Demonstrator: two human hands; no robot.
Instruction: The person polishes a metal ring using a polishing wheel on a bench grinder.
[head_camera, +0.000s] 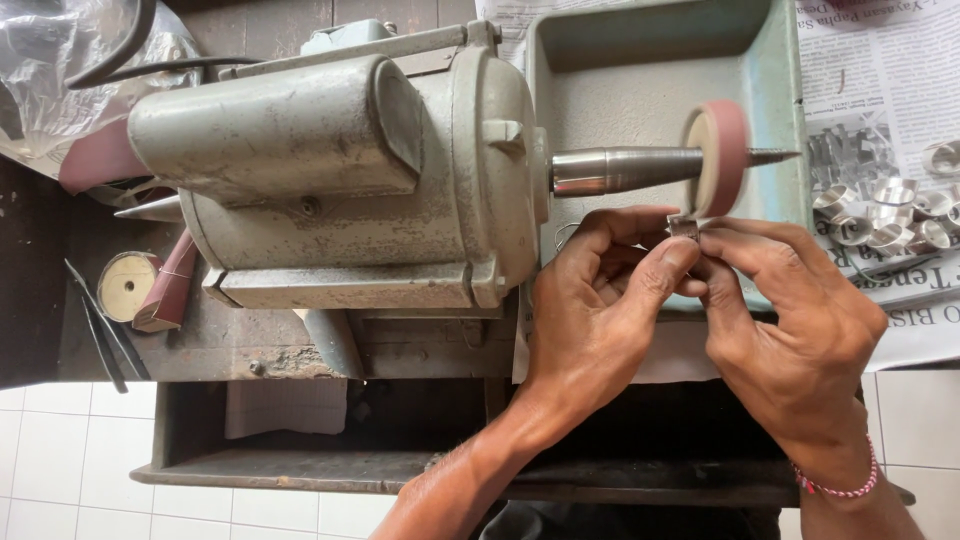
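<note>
Both hands pinch one small silver ring: the left hand clamps it between thumb and forefinger, the right hand closes on its other side, holding it just under the pink polishing wheel on the motor's tapered spindle. It looks light, stiff and slick, so I judge a firm fingertip hold on its edges suits it best. More silver rings lie on newspaper at the right
</note>
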